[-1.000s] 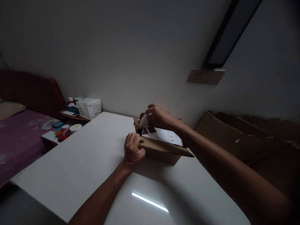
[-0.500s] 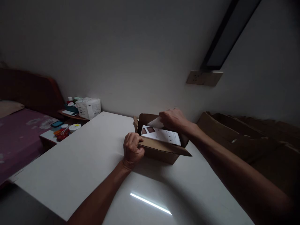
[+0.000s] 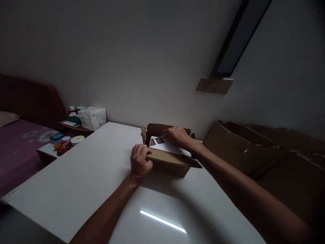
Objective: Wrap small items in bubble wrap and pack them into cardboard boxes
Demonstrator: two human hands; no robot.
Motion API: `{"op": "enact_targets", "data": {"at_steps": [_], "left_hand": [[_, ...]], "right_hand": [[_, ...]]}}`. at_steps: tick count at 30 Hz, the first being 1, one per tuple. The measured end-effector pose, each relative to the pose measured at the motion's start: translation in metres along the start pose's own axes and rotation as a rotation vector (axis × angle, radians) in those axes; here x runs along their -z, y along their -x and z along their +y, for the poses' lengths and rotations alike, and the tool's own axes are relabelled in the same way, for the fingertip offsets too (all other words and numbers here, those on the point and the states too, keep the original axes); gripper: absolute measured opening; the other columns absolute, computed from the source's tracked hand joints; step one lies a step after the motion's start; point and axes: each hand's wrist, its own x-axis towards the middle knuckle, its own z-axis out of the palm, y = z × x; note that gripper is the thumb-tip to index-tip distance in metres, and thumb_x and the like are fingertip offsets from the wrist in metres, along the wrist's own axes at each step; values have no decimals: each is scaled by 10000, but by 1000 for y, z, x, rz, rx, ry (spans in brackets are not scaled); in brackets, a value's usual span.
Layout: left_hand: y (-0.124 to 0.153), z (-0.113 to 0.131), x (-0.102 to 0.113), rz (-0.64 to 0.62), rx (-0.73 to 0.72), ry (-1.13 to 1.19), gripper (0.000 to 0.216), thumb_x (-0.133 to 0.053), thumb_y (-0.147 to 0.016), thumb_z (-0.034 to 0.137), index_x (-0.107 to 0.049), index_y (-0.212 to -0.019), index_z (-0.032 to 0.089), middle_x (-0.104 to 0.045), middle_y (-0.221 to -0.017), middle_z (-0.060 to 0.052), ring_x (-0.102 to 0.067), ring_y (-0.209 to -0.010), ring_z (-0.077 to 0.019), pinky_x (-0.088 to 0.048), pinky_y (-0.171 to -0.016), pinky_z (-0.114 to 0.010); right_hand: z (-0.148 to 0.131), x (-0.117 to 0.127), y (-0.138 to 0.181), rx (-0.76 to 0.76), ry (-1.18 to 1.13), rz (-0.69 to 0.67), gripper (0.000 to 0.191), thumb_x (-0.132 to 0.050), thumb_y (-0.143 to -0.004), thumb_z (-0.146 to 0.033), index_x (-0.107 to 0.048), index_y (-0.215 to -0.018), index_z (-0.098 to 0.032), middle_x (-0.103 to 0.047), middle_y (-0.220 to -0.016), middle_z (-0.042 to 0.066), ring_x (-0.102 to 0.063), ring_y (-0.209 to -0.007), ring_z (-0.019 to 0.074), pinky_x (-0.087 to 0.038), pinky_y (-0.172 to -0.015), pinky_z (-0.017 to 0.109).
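An open brown cardboard box (image 3: 169, 164) sits on the white table (image 3: 83, 179) near the wall. A white card insert (image 3: 159, 144) with cut-out windows lies inside it. My left hand (image 3: 139, 162) is closed on the box's near left flap edge. My right hand (image 3: 177, 136) rests on the white insert inside the box, fingers bent and pressing down on it.
A bed with a purple cover (image 3: 17, 145) is at the left. A low side table (image 3: 48, 149) beside it carries small jars, a phone and a white packet (image 3: 92, 118). Flattened cardboard (image 3: 243, 152) lies at the right. A wall socket (image 3: 214, 85) is above the box.
My right hand held a white slip raised at the box's left, moved right, then came down onto the insert inside the box. My left hand kept its hold on the flap.
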Motion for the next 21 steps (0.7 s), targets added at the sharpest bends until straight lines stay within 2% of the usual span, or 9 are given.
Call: {"op": "enact_targets", "data": {"at_steps": [4, 9, 12, 14, 16, 17, 19, 20, 21], "left_hand": [[1, -1, -1, -5, 1, -6, 382, -459, -535, -38, -522, -806, 223, -584, -806, -39, -559, -812, -231, -480, -744, -348], [1, -1, -1, -2, 5, -14, 386, -469, -573, -49, -546, -845, 214, -601, -842, -46, -575, -842, -231, -491, -786, -361], [0, -1, -2, 46, 34, 13, 423, -498, -657, -36, -566, -1009, 189, -616, -976, -85, -587, -971, -246, -492, -888, -395], [-2, -2, -2, 96, 72, 39, 476, -521, -714, 0, -532, -1159, 168, -597, -1089, -121, -578, -1038, -250, -488, -926, -410], [-4, -2, -1, 131, 126, 56, 528, -545, -747, 43, -484, -1257, 164, -563, -1175, -143, -573, -1038, -240, -495, -909, -401], [-5, -2, 0, 138, 154, 61, 546, -558, -756, 64, -467, -1284, 166, -547, -1204, -149, -573, -1020, -231, -497, -892, -392], [-4, -2, 0, 150, 208, 65, 574, -585, -761, 103, -448, -1314, 171, -524, -1238, -154, -569, -994, -220, -495, -869, -382], [-4, -2, 0, 155, 233, 67, 591, -596, -757, 117, -441, -1325, 174, -516, -1247, -154, -567, -991, -219, -490, -868, -383], [-2, -2, 0, 161, 261, 72, 611, -603, -750, 127, -433, -1335, 176, -508, -1258, -155, -566, -996, -221, -486, -870, -387]], "right_hand": [[-11, -1, -9, 21, 18, -8, 284, -481, -928, -138, -764, -953, -129, -751, -986, 205, -704, -979, 283, -454, -744, 298], [-10, -2, -14, 29, -8, -5, 264, -509, -901, -113, -759, -981, -133, -757, -982, 190, -715, -951, 257, -457, -737, 277], [-3, 2, -3, 36, -61, 40, 292, -522, -877, -85, -737, -1053, -174, -757, -1050, 135, -708, -962, 225, -459, -761, 258], [6, 5, 15, 17, -91, 94, 341, -494, -886, -81, -709, -1118, -206, -739, -1125, 101, -698, -986, 212, -465, -803, 266], [18, 7, 44, -51, -139, 234, 331, -464, -906, -109, -694, -1128, -197, -706, -1197, 105, -674, -1042, 226, -470, -871, 310], [26, 5, 61, -99, -184, 352, 313, -456, -913, -131, -692, -1110, -187, -689, -1222, 113, -656, -1078, 238, -467, -912, 343], [41, -5, 98, -206, -361, 697, 252, -480, -900, -181, -696, -1032, -184, -678, -1220, 115, -627, -1125, 257, -451, -981, 406], [49, -14, 116, -245, -464, 824, 230, -495, -892, -208, -690, -1015, -196, -680, -1200, 106, -621, -1133, 261, -452, -992, 427], [55, -25, 132, -276, -567, 879, 213, -523, -882, -252, -682, -1018, -210, -683, -1181, 98, -625, -1124, 265, -466, -981, 437]]}}
